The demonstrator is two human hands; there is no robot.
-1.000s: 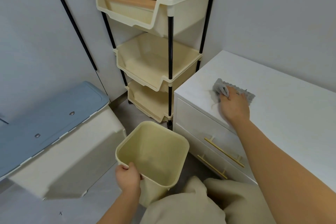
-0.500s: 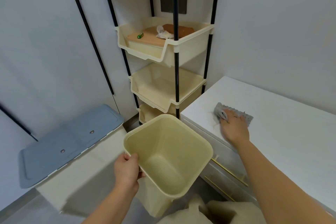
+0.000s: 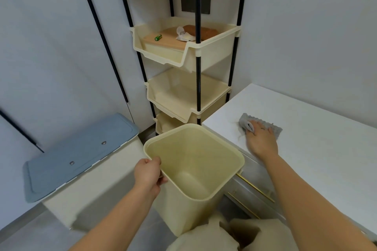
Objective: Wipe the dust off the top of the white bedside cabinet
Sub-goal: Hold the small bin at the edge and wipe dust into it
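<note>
The white cabinet top [image 3: 318,144] is looking smooth, perhaps faintly dusty; the right hand [image 3: 262,140] is pressing flat on a grey cloth [image 3: 273,126], the left hand [image 3: 148,175] gripping a cream bin [image 3: 195,206].

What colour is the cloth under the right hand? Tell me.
Grey, with a wavy edge. The cloth shows best in the head view, pressed flat beneath the right hand.

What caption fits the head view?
Right hand presses grey cloth on white cabinet top; left hand holds bin.
</note>
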